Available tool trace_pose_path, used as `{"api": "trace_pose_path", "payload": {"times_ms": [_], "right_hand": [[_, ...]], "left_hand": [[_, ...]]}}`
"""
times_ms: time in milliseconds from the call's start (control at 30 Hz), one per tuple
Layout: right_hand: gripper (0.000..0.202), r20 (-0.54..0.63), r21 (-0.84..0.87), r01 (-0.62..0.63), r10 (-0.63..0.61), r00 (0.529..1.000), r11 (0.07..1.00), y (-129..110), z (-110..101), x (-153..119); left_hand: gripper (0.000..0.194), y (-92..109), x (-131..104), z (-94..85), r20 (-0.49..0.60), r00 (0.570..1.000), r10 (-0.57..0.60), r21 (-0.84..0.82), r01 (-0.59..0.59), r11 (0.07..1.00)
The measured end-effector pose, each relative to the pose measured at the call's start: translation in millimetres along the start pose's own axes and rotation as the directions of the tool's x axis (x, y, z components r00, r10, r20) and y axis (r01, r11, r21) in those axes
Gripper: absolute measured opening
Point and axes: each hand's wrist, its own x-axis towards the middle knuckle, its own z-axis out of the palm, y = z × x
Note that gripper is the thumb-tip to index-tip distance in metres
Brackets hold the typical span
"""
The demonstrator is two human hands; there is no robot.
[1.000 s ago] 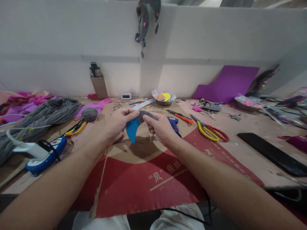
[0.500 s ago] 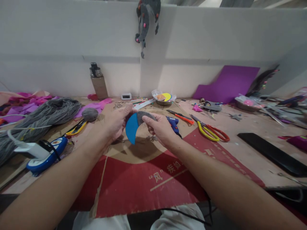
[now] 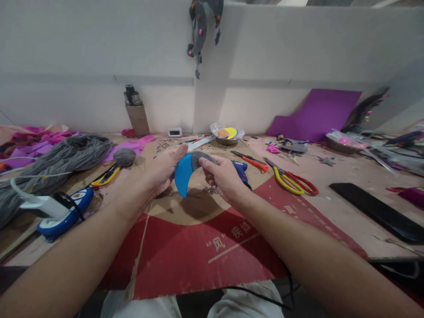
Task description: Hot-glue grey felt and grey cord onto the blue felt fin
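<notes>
Above the cardboard, a blue crescent (image 3: 183, 176) is held up, its right part wrapped in tight turns of grey yarn (image 3: 199, 157). My right hand (image 3: 220, 174) pinches the wrapped part, thumb in front and fingers curled beneath. My left hand (image 3: 165, 170) is at the crescent's upper left edge, thumb raised and fingers partly hidden behind the blue piece. Whether those fingers grip the edge or a strand of yarn cannot be made out. A small ball of grey yarn (image 3: 124, 157) lies left of my left hand.
Red-printed cardboard (image 3: 185, 260) lies under my hands. To the right are a blue glue gun (image 3: 241, 171), an orange-handled cutter (image 3: 253, 162), scissors (image 3: 291, 180) and a black case (image 3: 374, 212). On the left sit a grey yarn skein (image 3: 62, 161), a yellow cutter (image 3: 107, 176) and a blue power strip (image 3: 68, 214).
My left thumb has moved slightly right and up along the crescent's top edge. The crescent has shifted a little right; my right hand keeps its pinch.
</notes>
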Motion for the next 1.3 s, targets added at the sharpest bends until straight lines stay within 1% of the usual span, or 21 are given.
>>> {"api": "trace_pose_path", "payload": {"times_ms": [67,167,300,400,467,533,600,667,800,933,1033,1133,1200,1300], "right_hand": [[0.032,-0.036,0.005,0.022,-0.022,0.999,1.000,-1,0,0],[0.031,-0.071,0.022,0.033,-0.032,0.997,0.999,-2,1,1],[0.033,-0.044,0.079,-0.017,0.020,0.999,0.997,-2,1,-1],[0.036,-0.018,0.139,-0.043,0.046,0.999,0.989,-3,2,-1],[0.037,-0.025,0.147,-0.042,0.046,0.999,0.988,-4,2,-2],[0.036,-0.035,0.126,-0.031,0.036,0.999,0.992,-4,3,-2],[0.034,-0.027,0.100,-0.028,0.031,0.999,0.995,-5,3,-2],[0.032,-0.018,0.084,-0.033,0.035,0.999,0.996,-4,3,-3],[0.033,0.005,0.085,-0.040,0.040,0.999,0.996,-2,3,-4],[0.035,0.016,0.108,-0.045,0.044,0.999,0.993,-5,4,-5],[0.035,0.004,0.105,-0.042,0.042,0.999,0.994,-7,6,-6],[0.035,0.010,0.110,-0.038,0.037,0.999,0.993,-8,6,-6],[0.036,0.027,0.121,-0.037,0.034,0.999,0.992,-8,5,-6],[0.040,0.081,0.143,-0.055,0.044,0.996,0.988,-11,4,-4]], "left_hand": [[0.043,0,-1,0.6,0.013,1.000,0.012,0.090,-0.013,0.996],[0.037,-2,-3,0.4,0.012,0.999,0.046,0.264,-0.048,0.963],[0.033,-4,-3,-2.7,0.005,0.994,0.110,0.396,-0.103,0.912],[0.031,-4,-1,-5.6,0.005,0.982,0.189,0.524,-0.164,0.836],[0.033,-3,-2,-5.4,0.007,0.980,0.201,0.558,-0.171,0.812],[0.035,-2,-3,-3.0,0.012,0.986,0.164,0.504,-0.148,0.851],[0.036,-3,-4,0.4,0.011,0.992,0.124,0.386,-0.119,0.915],[0.035,-4,-5,3.0,0.001,0.994,0.106,0.278,-0.102,0.955],[0.034,-4,-5,4.0,-0.003,0.997,0.074,0.174,-0.072,0.982],[0.033,-1,-5,3.5,0.055,0.998,0.042,0.087,-0.046,0.995],[0.032,0,-5,2.4,0.072,0.997,0.037,0.102,-0.044,0.994],[0.032,-1,-4,-0.1,0.044,0.997,0.056,0.176,-0.063,0.982],[0.031,-1,-3,-1.8,0.030,0.997,0.071,0.208,-0.075,0.975],[0.029,0,-2,-3.4,0.040,0.995,0.087,0.200,-0.093,0.975]]}}
